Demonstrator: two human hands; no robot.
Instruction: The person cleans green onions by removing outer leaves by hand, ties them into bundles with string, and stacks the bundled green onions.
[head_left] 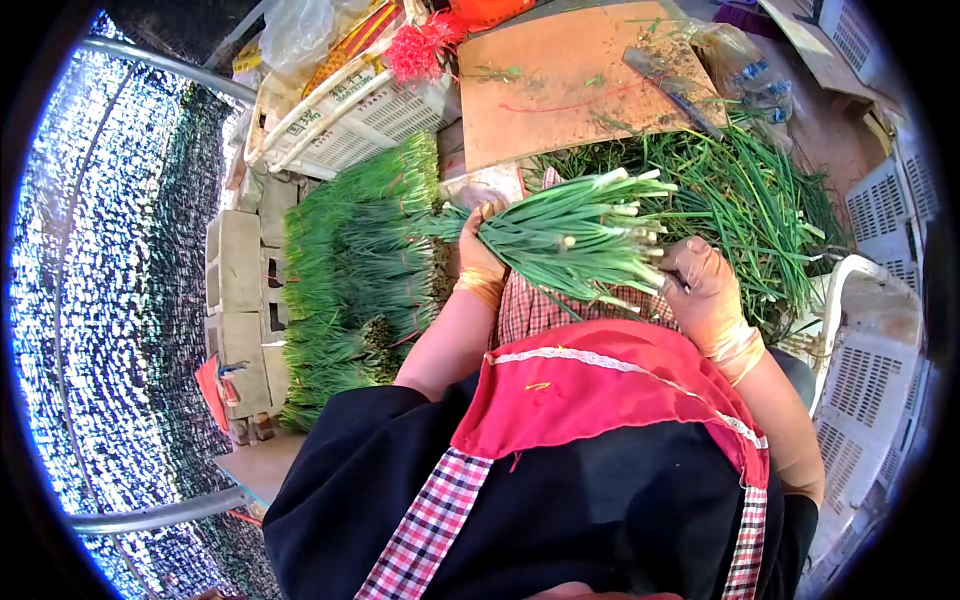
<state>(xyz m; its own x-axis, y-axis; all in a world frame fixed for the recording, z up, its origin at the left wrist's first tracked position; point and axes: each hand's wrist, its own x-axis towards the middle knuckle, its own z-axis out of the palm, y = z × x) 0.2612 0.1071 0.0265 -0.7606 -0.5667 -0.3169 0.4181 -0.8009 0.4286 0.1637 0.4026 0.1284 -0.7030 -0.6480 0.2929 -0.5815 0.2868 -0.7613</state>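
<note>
A fanned bunch of green stalks (570, 235) lies across the front of my apron (600, 385), its pale root ends pointing right. My left hand (482, 245), in a thin glove, is wrapped round the leafy part at the bunch's left. At the root ends is my gloved right hand (702, 285), its fingers bent together against the stalks; what they pinch is too small to make out. Left of my left hand, tied bundles of green stalks (370, 260) are piled in rows. Loose stalks (750, 190) form a heap beyond my right hand.
An orange-brown board (560, 85) with a long knife (672, 92) on it is at the top. A white crate (360, 125) stands at upper left, concrete blocks (243, 265) at left, and grey crates (865, 375) with a white chair-like frame (835, 300) at right.
</note>
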